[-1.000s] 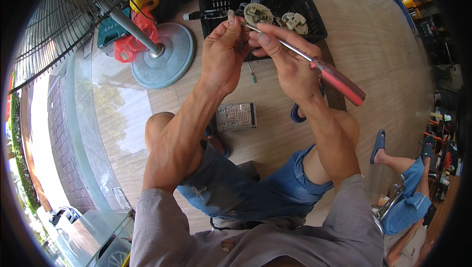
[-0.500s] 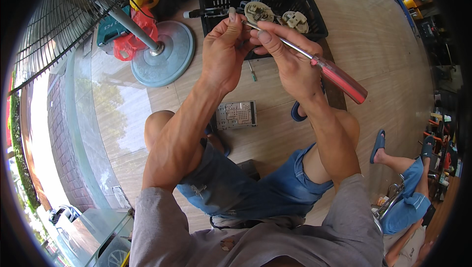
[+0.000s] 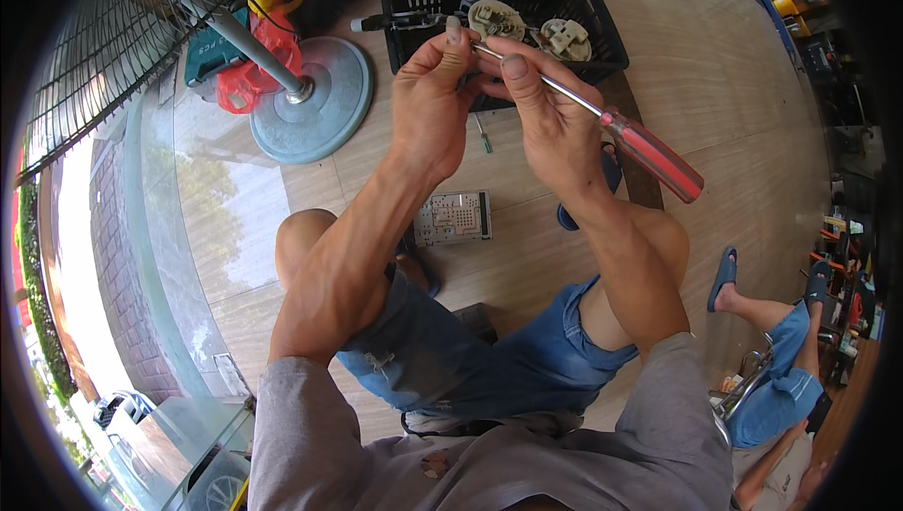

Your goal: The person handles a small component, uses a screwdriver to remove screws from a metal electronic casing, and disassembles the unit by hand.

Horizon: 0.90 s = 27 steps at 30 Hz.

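Observation:
My right hand is closed round the metal shaft of a screwdriver, its thumb raised beside the shaft. The red-and-dark handle sticks out past the hand to the right. At the screwdriver's tip, my left hand is closed in a pinch, thumb upward. Whatever lies between the left fingers is too small and hidden to name. Both hands are held up over the near edge of a black plastic basket. Inside it are two round cream-coloured parts, one left of the other.
A metal-cased device with a circuit board lies on the floor between my feet, a small green-handled screwdriver beyond it. A fan's round base stands left, near a red plastic bag. Another person's leg shows at right.
My right hand has shifted slightly left along the screwdriver shaft, its thumb lifting. The handle has rolled a little. My left hand has barely moved.

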Tool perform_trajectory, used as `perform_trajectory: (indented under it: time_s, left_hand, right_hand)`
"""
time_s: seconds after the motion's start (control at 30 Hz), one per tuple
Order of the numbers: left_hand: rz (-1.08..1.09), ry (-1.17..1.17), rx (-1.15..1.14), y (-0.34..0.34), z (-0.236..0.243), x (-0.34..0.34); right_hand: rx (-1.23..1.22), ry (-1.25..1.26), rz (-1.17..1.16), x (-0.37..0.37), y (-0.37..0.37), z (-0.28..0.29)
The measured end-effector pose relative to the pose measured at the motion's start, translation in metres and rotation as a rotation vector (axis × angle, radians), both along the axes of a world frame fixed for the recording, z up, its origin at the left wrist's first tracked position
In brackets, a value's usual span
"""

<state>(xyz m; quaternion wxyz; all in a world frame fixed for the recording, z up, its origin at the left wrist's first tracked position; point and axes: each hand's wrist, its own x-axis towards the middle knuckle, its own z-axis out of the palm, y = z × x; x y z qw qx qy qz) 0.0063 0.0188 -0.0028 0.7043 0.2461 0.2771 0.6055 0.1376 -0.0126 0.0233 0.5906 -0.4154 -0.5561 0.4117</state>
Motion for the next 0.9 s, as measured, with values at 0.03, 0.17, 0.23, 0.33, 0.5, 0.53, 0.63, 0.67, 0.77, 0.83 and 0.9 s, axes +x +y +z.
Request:
perform_trajectory:
  time_s: [0.03,0.17,0.23,0.33,0.5,0.53,0.63,0.67,0.77,0.83,0.9]
  left_hand:
    - [-0.006,-0.002,0.024,0.0,-0.001,0.0]
    - [0.013,0.019,0.013,0.001,-0.004,0.001]
    - [0.026,0.039,-0.004,0.001,-0.006,0.001]
    - [0.049,0.089,-0.028,0.0,-0.007,0.0]
    - [0.078,0.145,-0.046,-0.003,-0.001,0.003]
    - [0.09,0.136,-0.033,-0.004,0.0,0.003]
    - [0.115,0.125,-0.039,-0.006,-0.001,0.004]
    - [0.117,0.134,-0.041,-0.007,-0.002,0.004]
    - [0.111,0.157,-0.055,-0.009,-0.009,0.006]
    - [0.083,0.229,-0.06,-0.007,-0.012,0.004]
    - [0.043,0.434,-0.092,0.0,-0.012,-0.006]
  right_hand:
    - [0.004,0.015,0.006,-0.002,-0.001,0.001]
    - [-0.04,0.109,0.053,-0.005,-0.003,0.005]
    - [-0.057,0.101,0.078,-0.005,-0.004,0.008]
    - [-0.052,0.042,0.1,-0.004,-0.003,0.01]
    - [-0.074,0.07,0.092,-0.003,-0.002,0.007]
    - [-0.082,0.078,0.083,-0.003,-0.002,0.006]
    - [-0.054,0.092,0.075,-0.004,0.0,0.001]
    - [-0.037,0.096,0.076,-0.004,0.001,-0.001]
    - [-0.019,0.113,0.073,-0.004,0.004,-0.005]
    - [-0.049,0.07,0.042,-0.003,0.007,-0.008]
    - [-0.072,0.073,0.05,0.002,0.008,-0.014]
